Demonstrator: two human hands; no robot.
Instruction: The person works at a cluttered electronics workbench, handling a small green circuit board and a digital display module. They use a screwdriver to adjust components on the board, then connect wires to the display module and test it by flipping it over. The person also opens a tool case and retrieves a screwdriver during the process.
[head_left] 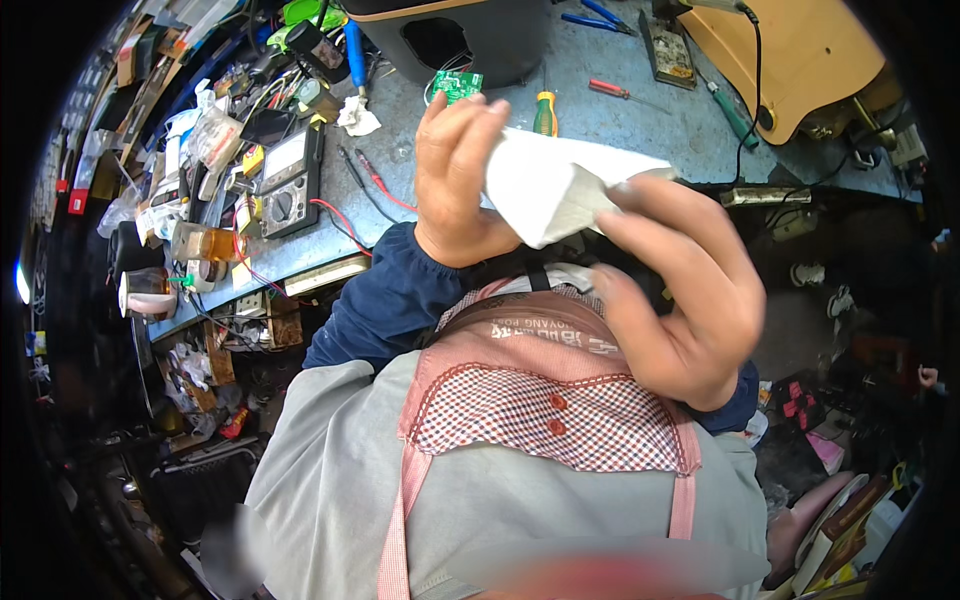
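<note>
A folded white paper tissue (548, 183) is held up close in front of me, above my chest. My left hand (457, 180) grips its left side, fingers curled over the top edge. My right hand (685, 290) holds its right corner between thumb and fingertips. Both hands hover over the near edge of a grey workbench (620, 130). Below them I see my pink checked apron (545, 400) over a grey top and dark blue sleeves.
On the bench lie a multimeter (290, 180) with red and black leads, a green circuit board (457, 85), screwdrivers (545, 110), a crumpled tissue (357, 118) and a yellow-tan housing (800, 50). Cluttered parts and bottles fill the left end. Boxes sit on the floor at right.
</note>
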